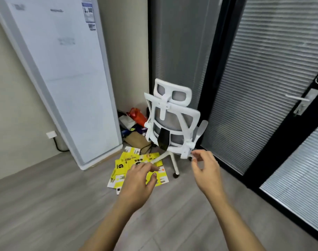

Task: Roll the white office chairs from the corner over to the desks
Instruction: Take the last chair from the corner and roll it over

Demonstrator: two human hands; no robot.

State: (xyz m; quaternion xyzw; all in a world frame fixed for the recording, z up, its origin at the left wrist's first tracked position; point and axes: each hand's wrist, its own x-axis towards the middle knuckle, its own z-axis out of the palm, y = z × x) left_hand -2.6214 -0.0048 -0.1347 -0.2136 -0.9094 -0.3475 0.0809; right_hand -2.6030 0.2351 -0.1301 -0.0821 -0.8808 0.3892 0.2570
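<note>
Chair (174,106) sits cornered beside fridge (67,69); left hand (139,180) and right hand (207,171) hover loose, empty.

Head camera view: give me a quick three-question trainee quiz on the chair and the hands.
1. True or false: the white chair shows its seat front to the camera.
2. What lies on the floor left of the chair's base? A) yellow flattened cartons B) a blue bucket C) a laptop
3. Fill in: the left hand and right hand each hold ____.
Key: 1 false, its back faces us; 2 A; 3 nothing.
</note>
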